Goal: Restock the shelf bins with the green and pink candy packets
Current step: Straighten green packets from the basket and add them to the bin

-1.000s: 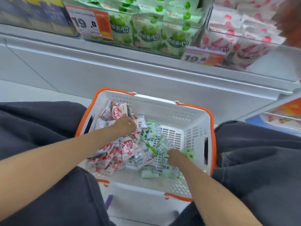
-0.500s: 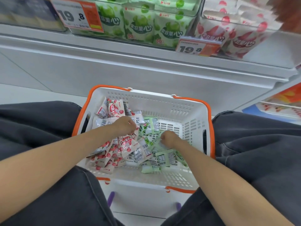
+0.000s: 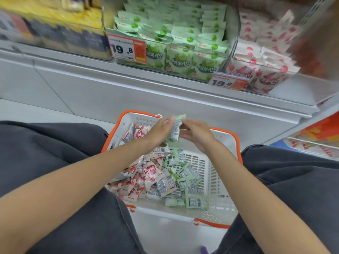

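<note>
Between my knees stands a white basket [image 3: 218, 182] with an orange rim. Pink candy packets [image 3: 145, 177] lie on its left side and green candy packets [image 3: 189, 189] on its right. Above the basket's far edge, my left hand [image 3: 161, 131] and my right hand [image 3: 195, 134] meet around a small bunch of green packets [image 3: 175, 129]; fingers of both hands grip it. On the shelf above, a clear bin of green packets [image 3: 183, 39] sits left of a clear bin of pink packets [image 3: 262, 57].
Price tags reading 19.8 hang on the green bin's front [image 3: 126, 49] and the pink bin's front [image 3: 227, 82]. Yellow and dark boxes [image 3: 60, 28] fill the shelf to the left. My dark-trousered knees [image 3: 45, 153] flank the basket. Another display [image 3: 319, 136] stands at right.
Both hands have lifted out of the basket and come together above its far edge, holding green packets. The view has tilted up toward the shelf bins.
</note>
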{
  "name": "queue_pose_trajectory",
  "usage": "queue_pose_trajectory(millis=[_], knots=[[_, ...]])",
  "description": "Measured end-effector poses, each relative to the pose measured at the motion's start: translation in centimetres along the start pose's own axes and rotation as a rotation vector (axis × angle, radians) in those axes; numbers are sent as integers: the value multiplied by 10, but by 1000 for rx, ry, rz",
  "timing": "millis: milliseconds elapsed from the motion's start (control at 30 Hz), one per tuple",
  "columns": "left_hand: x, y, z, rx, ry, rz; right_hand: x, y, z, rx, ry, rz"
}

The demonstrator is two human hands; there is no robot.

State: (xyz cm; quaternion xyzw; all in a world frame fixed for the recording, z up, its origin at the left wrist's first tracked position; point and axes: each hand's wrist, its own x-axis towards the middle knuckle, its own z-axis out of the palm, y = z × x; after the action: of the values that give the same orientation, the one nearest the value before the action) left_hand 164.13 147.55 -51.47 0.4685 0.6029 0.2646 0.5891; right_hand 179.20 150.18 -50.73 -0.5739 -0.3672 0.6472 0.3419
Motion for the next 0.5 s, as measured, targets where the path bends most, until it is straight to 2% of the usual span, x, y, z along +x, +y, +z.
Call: queue_pose_trajectory(millis=[67,133,200,233,300,367,433,500], knots=[[0,10,-5,-236,-146,-207,-4,-5,9,9,-8,-26],[2,13,-17,-435,-289,-417,-4,-9,6,-284,9,-172],[5,13,-28,-558,-401,-526,-4,-11,2,-538,-115,-281],[6,13,-33,-577,-429,-547,-4,-12,0,-580,-174,-274],[7,13,-41,-583,-467,-547,-3,-15,-4,-566,-180,-241],[8,17,-44,-542,-447,-500,0,-17,-8,-541,-84,-255],[12,17,-42,-347,-301,-342,4,-16,-13,-513,-41,-245],[15,17,-36,-132,-127,-141,6,-17,-14,-502,-78,-205]])
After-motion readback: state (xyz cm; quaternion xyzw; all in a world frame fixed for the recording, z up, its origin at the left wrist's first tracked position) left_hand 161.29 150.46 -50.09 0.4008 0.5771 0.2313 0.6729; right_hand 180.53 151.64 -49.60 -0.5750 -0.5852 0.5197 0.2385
